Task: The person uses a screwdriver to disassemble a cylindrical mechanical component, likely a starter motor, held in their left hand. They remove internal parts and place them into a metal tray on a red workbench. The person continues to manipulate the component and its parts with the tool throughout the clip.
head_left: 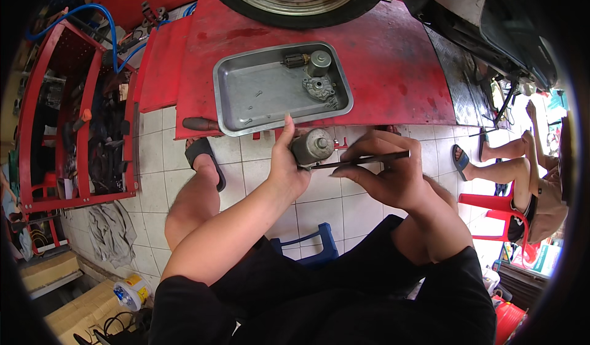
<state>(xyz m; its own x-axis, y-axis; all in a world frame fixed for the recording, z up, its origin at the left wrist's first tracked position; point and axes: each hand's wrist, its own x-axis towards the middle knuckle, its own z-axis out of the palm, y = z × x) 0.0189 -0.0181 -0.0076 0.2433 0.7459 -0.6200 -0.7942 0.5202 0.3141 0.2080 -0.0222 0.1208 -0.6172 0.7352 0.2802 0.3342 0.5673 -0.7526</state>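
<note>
My left hand (287,167) is wrapped around a grey metal cylindrical motor (312,147), its round end with a central boss facing up. In my right hand (390,170), a slim dark tool (375,159) is pinched between thumb and fingers; its exact kind is unclear. The tool's thin tip meets the lower edge of the motor. Just beyond my hands, a steel tray (220,99) rests on the red bench. Inside it lie a motor armature (295,60), a short metal cylinder (319,63), a cast gear housing (319,87) and several small screws (259,93).
A dark-handled tool (200,124) lies at the front edge of the red bench (399,81). Above hangs a motorcycle wheel (301,19). A red tool cart (86,160) stands left, near a grey rag (112,231). A person (528,167) sits at right beside a red chair (491,203).
</note>
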